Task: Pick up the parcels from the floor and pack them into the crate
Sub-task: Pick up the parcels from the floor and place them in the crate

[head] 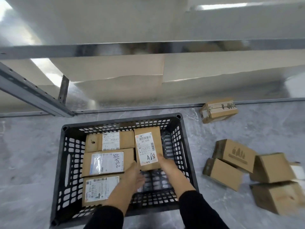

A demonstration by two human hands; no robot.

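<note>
Standing at the back is a big metal shelf rack [41, 98] with large pale boxes [115, 75] on it, and it fills the whole top of the view. Below it is the grey floor [33, 154]. A black plastic crate [183, 146] with holes in its sides sits on the floor near the middle. Three brown parcels lie flat in a row down the left side of the crate: a far one [110, 140], a middle one [105, 162] with numbers written on its label, and a near one [99, 190]. The right side of the crate holds a fourth parcel marked A68 [147, 147], and the crate's bottom shows bare in front of it. Both hands are on this parcel. The left hand [132, 176] touches its near left corner with the fingers curled under the edge. The right hand [166, 164] grips its near right corner with the thumb on top. More parcels wait on the floor to the right of the crate: a heap of four [257, 172] lying close together, and one small parcel [218, 109] farther back, just beside the bottom rail of the shelf rack.
</note>
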